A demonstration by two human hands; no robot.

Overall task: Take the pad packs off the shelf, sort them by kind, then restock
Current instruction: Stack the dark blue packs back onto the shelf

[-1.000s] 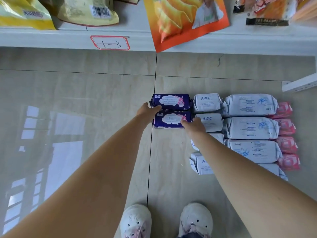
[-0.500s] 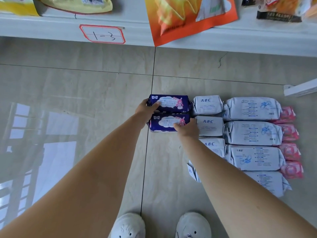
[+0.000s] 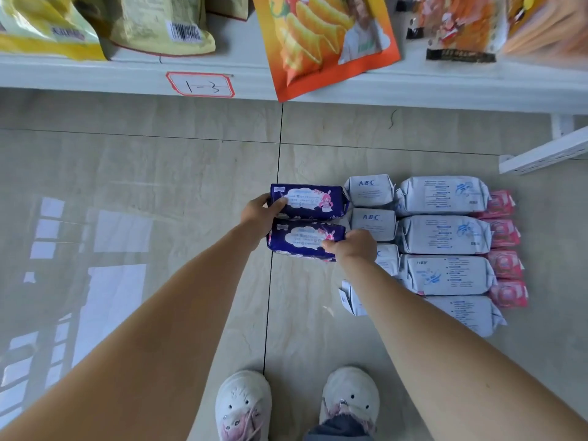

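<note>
Two dark purple pad packs lie side by side on the floor: the far purple pack [image 3: 310, 200] and the near purple pack [image 3: 302, 238]. My left hand [image 3: 259, 213] grips their left ends, thumb on the far pack. My right hand [image 3: 351, 246] pinches the right end of the near pack. To their right lies a column of small white ABC packs [image 3: 369, 189], then a column of long white packs [image 3: 444, 194], then small pink packs [image 3: 501, 203]. My right forearm hides part of the nearer ABC packs.
A white shelf edge [image 3: 127, 76] with a red-bordered label "1-3" [image 3: 200, 85] runs across the top, holding snack bags; an orange bag [image 3: 321, 43] overhangs it. A white shelf bracket [image 3: 541, 155] juts in at right. My white shoes [image 3: 243, 405] stand on the tiled floor.
Both hands have stayed on the purple packs. The near pack now tilts slightly, its right end under my right fingers, and my view has dropped closer.
</note>
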